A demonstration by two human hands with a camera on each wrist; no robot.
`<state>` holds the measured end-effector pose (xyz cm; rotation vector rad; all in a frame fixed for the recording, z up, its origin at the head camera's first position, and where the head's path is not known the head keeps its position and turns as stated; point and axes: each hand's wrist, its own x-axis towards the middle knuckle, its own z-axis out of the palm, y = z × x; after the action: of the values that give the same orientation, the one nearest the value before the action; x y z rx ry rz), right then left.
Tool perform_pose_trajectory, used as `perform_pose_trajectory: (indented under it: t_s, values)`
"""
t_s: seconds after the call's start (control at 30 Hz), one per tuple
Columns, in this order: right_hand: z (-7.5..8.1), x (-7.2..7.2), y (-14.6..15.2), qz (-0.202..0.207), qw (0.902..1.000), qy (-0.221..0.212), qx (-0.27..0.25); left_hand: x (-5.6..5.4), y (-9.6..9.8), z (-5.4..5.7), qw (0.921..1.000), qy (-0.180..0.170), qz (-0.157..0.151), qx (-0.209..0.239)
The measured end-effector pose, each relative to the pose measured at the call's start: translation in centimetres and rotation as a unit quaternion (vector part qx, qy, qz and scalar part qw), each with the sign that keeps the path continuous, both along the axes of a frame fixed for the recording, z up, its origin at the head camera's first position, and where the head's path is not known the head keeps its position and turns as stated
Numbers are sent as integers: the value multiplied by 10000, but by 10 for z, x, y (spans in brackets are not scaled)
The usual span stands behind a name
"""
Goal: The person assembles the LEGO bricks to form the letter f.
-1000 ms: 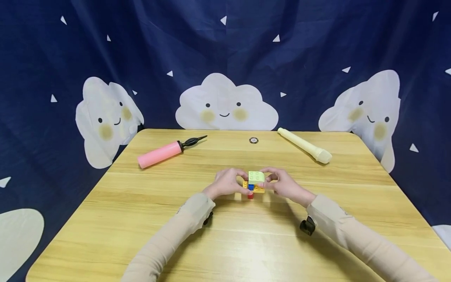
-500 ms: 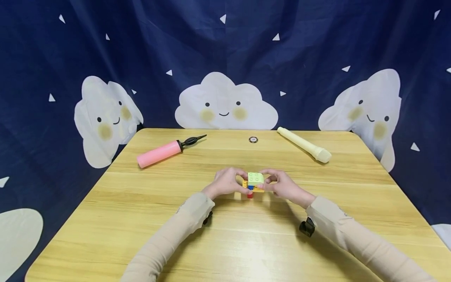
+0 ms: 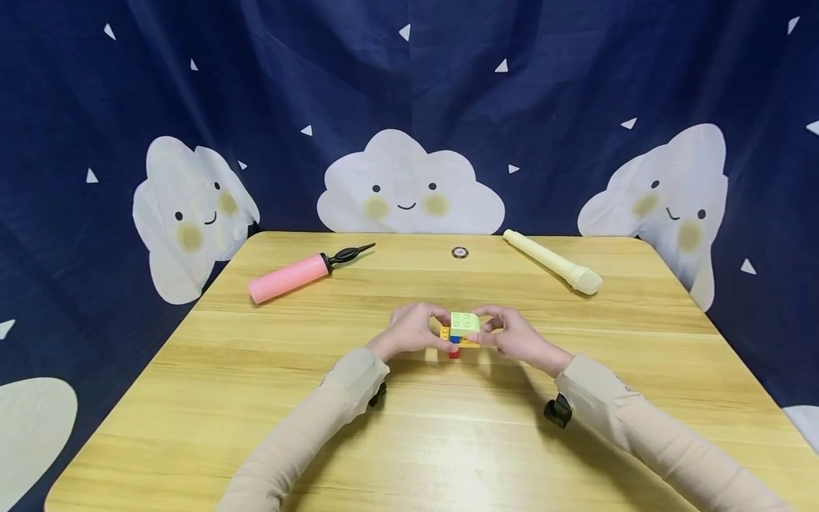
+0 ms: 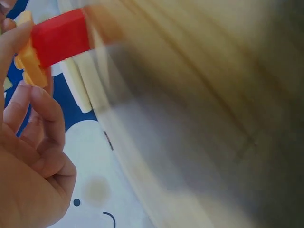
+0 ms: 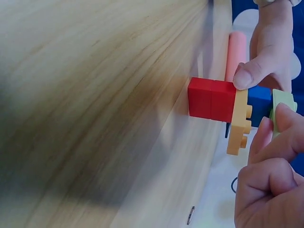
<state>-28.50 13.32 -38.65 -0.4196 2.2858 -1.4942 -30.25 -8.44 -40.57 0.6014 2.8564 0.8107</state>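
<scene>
A small toy-brick stack is held over the middle of the table. From the bottom it runs red bricks [image 5: 209, 99], a yellow-orange plate [image 5: 237, 130], a blue brick [image 5: 259, 100] and a light green curved brick [image 3: 462, 321]. My left hand [image 3: 412, 331] grips the yellow-orange plate from the left, its thumb along the near side by the red bricks. From the right, my right hand [image 3: 518, 333] pinches the light green brick between thumb and fingers. In the right wrist view the green brick lies against the blue brick's studded end, partly covered by my fingers.
On the wooden table [image 3: 473, 441], a pink hand pump [image 3: 291, 277] with a black nozzle lies at the back left. A small round dark-rimmed disc [image 3: 460, 252] lies near the back edge, and a cream microphone [image 3: 553, 263] at the back right. A dark blue cloud-patterned curtain [image 3: 409, 78] hangs behind.
The light green brick has come down slightly over the blue brick, which shows less now. Both hands keep their hold in nearly the same place.
</scene>
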Motion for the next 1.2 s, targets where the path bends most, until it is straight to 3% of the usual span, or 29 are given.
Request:
perform_pose_trajectory:
  t_s: [0.27, 0.57, 0.87, 1.2]
  values:
    - [0, -1, -1, 7, 10000, 42, 53, 1, -2, 9, 9991, 313, 7, 292]
    - [0, -1, 0, 60, 9999, 76, 48, 1, -2, 16, 9976, 424, 138, 530]
    - [-1, -2, 1, 35, 9999, 61, 91, -1, 0, 16, 9983, 395, 134, 411]
    - [-2, -3, 1, 55, 9999, 52, 73, -1, 0, 14, 9976, 245, 264, 595]
